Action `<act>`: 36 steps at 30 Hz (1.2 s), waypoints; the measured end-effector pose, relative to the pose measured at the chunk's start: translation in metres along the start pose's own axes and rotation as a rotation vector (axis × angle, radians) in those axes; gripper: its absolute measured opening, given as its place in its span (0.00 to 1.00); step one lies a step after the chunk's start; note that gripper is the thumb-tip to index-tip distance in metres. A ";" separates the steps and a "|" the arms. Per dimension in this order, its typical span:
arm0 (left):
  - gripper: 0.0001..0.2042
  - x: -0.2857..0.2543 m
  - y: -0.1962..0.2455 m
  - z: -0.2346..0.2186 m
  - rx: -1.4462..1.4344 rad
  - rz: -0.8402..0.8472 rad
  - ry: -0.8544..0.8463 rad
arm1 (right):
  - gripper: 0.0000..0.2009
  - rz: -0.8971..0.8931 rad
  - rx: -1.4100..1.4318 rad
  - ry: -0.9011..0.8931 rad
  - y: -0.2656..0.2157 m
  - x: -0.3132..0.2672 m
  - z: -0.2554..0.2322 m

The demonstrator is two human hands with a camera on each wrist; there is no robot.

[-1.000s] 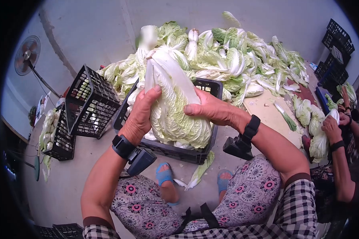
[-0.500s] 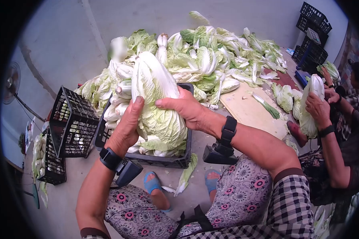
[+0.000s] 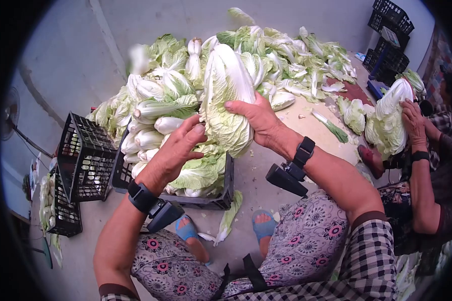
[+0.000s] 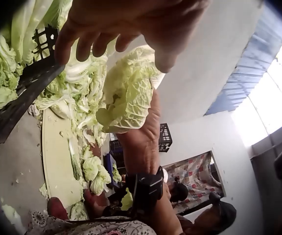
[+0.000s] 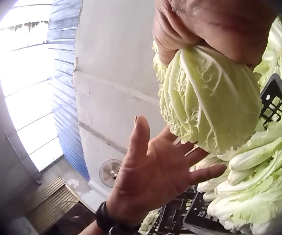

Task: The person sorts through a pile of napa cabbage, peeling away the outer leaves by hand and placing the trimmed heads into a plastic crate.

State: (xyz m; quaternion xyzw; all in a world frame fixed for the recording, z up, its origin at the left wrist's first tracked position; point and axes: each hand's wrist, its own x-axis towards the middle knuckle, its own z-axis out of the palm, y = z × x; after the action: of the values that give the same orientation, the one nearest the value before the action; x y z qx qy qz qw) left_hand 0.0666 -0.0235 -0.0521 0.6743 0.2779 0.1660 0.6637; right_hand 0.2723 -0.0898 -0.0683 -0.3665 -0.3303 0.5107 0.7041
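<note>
Right hand [image 3: 256, 120] grasps a napa cabbage [image 3: 226, 95] from its right side, fingers curled over the leaves, holding it upright above the black crate [image 3: 225, 186] of stacked cabbages. Left hand [image 3: 178, 148] hangs released just beside the head, palm toward it, fingers spread and not touching. The cabbage's base is hidden behind the right hand. A second person's hands [image 3: 412, 118], at right, hold another cabbage [image 3: 389, 120]; that figure is cut off by the frame edge.

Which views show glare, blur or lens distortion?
Head view: fisheye bending, dark round border, a blurred patch on the cabbage pile. Left wrist view: window overexposed, left hand close and soft. Right wrist view: window glare top left, cabbage fairly sharp.
</note>
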 end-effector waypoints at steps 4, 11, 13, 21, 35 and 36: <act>0.29 -0.012 0.000 -0.008 0.053 -0.063 -0.126 | 0.25 -0.105 -0.066 0.201 -0.014 0.002 -0.074; 0.26 -0.022 -0.005 -0.026 -0.009 -0.086 -0.116 | 0.22 -0.180 -0.157 0.662 -0.024 -0.025 -0.200; 0.25 -0.023 -0.006 -0.028 -0.025 -0.102 -0.109 | 0.25 -0.159 -0.211 0.642 -0.030 -0.035 -0.240; 0.23 -0.019 -0.010 -0.032 -0.009 -0.129 -0.061 | 0.40 0.290 -1.462 0.588 -0.026 -0.037 -0.287; 0.24 -0.033 -0.032 -0.056 0.074 -0.165 -0.186 | 0.25 -0.167 -1.322 -0.234 0.024 0.070 -0.013; 0.24 -0.034 -0.032 -0.062 0.052 -0.157 -0.165 | 0.25 -0.174 -1.327 -0.236 0.026 0.077 -0.003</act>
State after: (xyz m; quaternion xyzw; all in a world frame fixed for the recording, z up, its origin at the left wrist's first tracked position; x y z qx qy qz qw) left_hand -0.0019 0.0051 -0.0748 0.6789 0.2785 0.0502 0.6775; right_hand 0.2826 -0.0105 -0.0845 -0.6347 -0.6767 0.1779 0.3281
